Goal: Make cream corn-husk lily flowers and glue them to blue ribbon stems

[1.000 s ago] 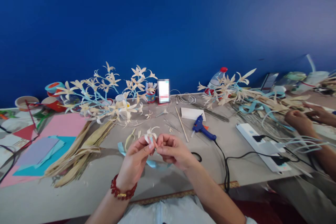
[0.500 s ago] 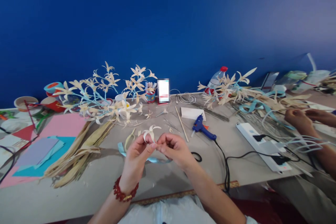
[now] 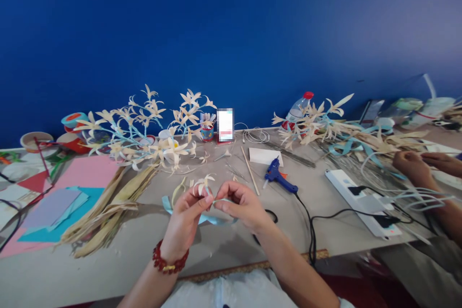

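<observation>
Between the thumb and fingers of my left hand (image 3: 190, 208) is a cream-coloured handmade flower (image 3: 204, 184), its petals curling out above the fingers. My right hand (image 3: 236, 204), close beside it, pinches a light blue ribbon (image 3: 213, 220) at the flower's base. The ribbon's loose length hangs behind and below both hands, over the table. Fingers partly hide the spot where ribbon and flower meet. Beyond my hands lie a small loose flower (image 3: 224, 153) and a wooden stick (image 3: 250, 170).
A blue glue gun (image 3: 277, 176) lies right of my hands, its cord running to a white power strip (image 3: 361, 202). Dried husks (image 3: 108, 211) and coloured paper (image 3: 86, 173) lie left. Flower sprays (image 3: 124, 120) stand behind. At far right, another person's hands (image 3: 411, 163) work.
My left hand has tipped the flower and shifted slightly left. A small gap has opened between my hands, with ribbon showing in it.
</observation>
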A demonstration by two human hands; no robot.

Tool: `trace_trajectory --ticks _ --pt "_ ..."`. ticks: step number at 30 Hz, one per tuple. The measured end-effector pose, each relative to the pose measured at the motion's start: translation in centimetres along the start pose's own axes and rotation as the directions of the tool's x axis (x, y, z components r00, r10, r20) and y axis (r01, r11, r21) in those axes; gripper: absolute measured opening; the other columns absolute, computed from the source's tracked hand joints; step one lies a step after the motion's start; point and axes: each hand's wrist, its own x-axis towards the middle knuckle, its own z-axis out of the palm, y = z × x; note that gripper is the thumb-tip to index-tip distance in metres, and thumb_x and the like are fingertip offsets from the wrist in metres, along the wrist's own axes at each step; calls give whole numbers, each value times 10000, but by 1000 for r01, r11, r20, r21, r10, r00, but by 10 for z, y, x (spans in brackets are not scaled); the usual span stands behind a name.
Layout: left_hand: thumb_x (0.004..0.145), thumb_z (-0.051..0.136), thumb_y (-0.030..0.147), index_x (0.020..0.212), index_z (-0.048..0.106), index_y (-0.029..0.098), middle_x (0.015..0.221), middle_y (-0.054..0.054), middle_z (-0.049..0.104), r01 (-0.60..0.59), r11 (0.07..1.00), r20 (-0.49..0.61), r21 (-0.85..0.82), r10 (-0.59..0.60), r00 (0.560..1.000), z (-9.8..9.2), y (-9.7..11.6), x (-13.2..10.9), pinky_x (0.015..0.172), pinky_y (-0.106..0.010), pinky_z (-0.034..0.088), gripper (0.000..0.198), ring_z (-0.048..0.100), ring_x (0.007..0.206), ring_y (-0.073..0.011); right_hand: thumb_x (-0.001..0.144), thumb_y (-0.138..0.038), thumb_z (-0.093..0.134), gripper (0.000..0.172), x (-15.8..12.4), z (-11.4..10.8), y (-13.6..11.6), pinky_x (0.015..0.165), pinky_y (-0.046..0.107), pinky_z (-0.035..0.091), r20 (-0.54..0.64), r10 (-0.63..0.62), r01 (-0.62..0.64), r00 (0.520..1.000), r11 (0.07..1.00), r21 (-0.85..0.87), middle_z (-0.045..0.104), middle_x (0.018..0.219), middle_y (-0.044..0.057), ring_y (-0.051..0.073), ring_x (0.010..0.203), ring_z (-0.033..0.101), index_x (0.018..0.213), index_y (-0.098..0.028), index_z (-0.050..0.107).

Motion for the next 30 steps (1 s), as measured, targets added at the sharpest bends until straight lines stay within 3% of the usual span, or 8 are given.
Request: trace_trajectory --ticks 5,9,12,18,25,30 --pt "770 705 222 699 614 164 709 5 521 12 1000 67 -19 -11 998 0 3 0 646 -248 356 130 433 664 -119 627 -309 831 291 3 -1 0 373 179 142 79 89 -98 993 986 131 440 508 -92 32 410 230 693 -172 583" --pt "759 716 234 700 639 158 722 -6 536 31 999 55 -18 -30 998 -2 1 1 649 -244 366 123 440 657 -119 613 -342 837 306 4 -3 0 372 184 97 103 155 -169 983 975 147 496 539 -73 19 403 211 719 -159 616" --pt "760 716 235 721 654 156 736 -14 550 36 999 53 -12 -35 998 -3 1 2 636 -239 365 107 439 653 -118 617 -356 833 306 4 -3 1 375 188 102 99 148 -159 984 980 115 542 557 -54 17 398 220 709 -153 622" --pt "790 690 234 732 666 146 737 -16 556 50 999 126 21 -52 991 -3 4 3 610 -234 361 109 431 640 -111 662 -361 804 278 2 -3 6 400 199 145 84 60 -65 995 996 59 481 500 -80 31 405 234 699 -160 614" --pt "716 768 240 788 673 180 795 -16 626 -21 999 -70 43 24 997 0 -11 2 731 -248 428 134 545 762 -144 674 -409 775 321 2 -1 7 449 200 205 -40 -16 13 999 996 -91 408 510 -80 56 459 272 645 -168 565" --pt "718 763 248 732 656 170 756 -7 608 -30 999 -84 32 33 996 1 -13 2 696 -242 433 133 538 723 -137 689 -451 748 335 1 0 10 465 203 242 -60 -65 57 996 990 -127 439 553 -56 71 491 313 658 -170 568"
